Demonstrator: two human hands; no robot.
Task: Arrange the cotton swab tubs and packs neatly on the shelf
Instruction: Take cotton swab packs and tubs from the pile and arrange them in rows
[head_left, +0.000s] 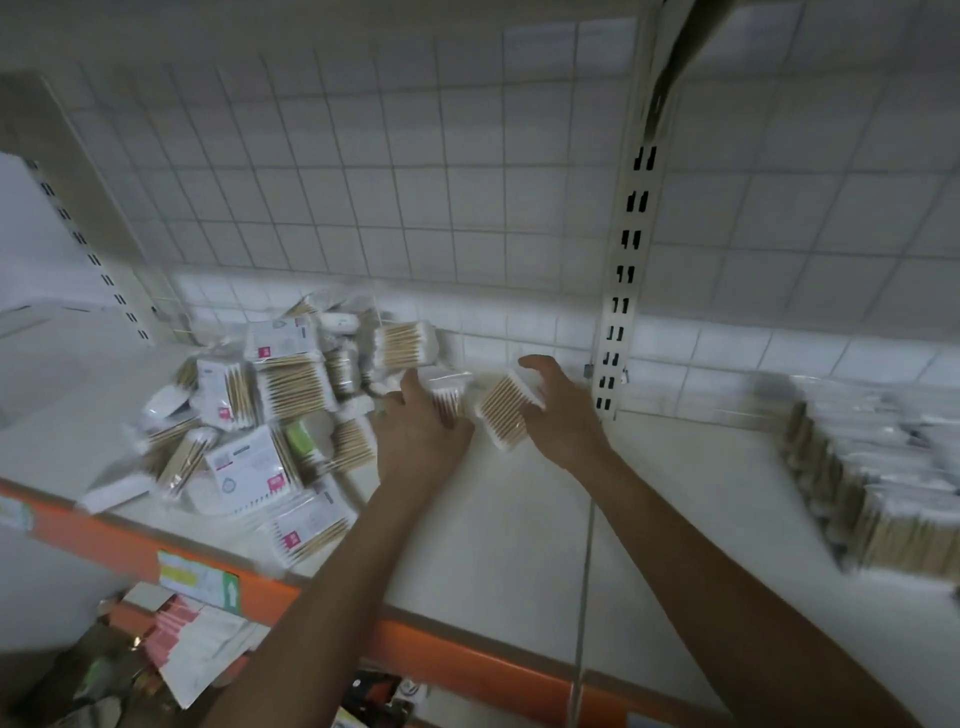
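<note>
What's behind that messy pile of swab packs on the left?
The white grid back wall rises behind the pile. Its lowest strip is covered by packs, so anything tucked there cannot be seen.

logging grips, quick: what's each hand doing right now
Left hand: fingers on a small swab pack; too blurred to tell whether it grips.
Right hand: holding a tilted swab pack.
</note>
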